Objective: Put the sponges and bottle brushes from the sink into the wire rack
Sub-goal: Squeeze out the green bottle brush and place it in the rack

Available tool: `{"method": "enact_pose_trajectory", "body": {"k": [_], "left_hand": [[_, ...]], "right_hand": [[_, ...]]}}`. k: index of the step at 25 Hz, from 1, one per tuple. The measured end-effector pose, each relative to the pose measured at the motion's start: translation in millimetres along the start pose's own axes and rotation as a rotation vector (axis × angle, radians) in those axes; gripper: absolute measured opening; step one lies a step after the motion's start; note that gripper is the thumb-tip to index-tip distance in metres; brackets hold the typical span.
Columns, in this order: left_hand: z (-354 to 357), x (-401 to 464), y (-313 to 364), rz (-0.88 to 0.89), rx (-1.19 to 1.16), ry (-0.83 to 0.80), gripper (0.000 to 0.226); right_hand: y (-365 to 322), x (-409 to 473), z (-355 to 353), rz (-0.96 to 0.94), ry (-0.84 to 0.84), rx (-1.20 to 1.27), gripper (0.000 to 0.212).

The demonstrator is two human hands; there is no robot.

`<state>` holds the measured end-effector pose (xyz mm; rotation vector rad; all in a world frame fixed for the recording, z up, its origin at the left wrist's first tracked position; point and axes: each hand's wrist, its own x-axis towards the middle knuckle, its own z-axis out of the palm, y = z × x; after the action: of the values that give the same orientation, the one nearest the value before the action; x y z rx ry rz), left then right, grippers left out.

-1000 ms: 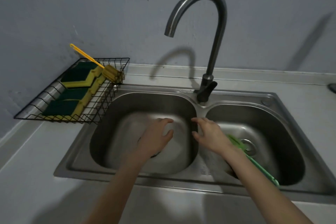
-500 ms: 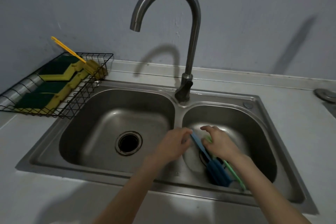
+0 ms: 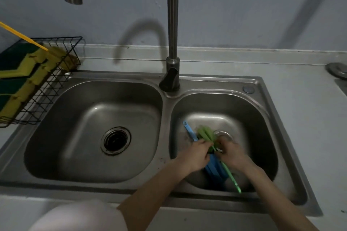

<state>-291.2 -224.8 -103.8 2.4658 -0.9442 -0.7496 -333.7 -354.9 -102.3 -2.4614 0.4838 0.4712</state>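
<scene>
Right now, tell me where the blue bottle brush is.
The blue bottle brush lies in the right basin of the sink, beside the green bottle brush near the drain, under the left hand.

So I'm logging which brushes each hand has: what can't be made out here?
Head view only:
- Left hand and right hand: motion blur hides which fingers are closed on which handle.
- Blue brush: its middle is covered by the left hand.
- Green brush: its middle is covered by the hands.
- Wire rack: cut off by the left edge.
</scene>
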Motion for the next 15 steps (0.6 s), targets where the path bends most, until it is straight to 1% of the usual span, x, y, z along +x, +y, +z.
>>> {"method": "enact_pose_trajectory", "body": {"k": [2,5,7,9,11,13,15], "left_hand": [[6,8,-3,0.012,0.021,-0.029,0.049],[13,14,-8,0.016,0.006,-0.061,0.05],[14,15,-10,0.023,0.012,-0.062,0.049],[14,14,-13,0.035,0.02,-0.051,0.047],[14,14,-15,0.036,0.012,-0.026,0.046],[13,14,-15,0.038,0.0,0.03,0.045],[11,13,-13,0.049,-0.047,0.125,0.044]], "right_hand": [[3,3,2,0.042,-0.026,-0.002,0.037],[8,7,3,0.09,-0.071,0.03,0.038],[7,7,2,0.088,-0.087,0.072,0.034],[5,7,-1,0.094,-0.088,0.143,0.025],[2,7,-2,0.091,-0.09,0.21,0.011],[-4,6,-6,0.09,-0.108,0.331,0.012],[-11,3,-13,0.085,-0.111,0.5,0.01]]}}
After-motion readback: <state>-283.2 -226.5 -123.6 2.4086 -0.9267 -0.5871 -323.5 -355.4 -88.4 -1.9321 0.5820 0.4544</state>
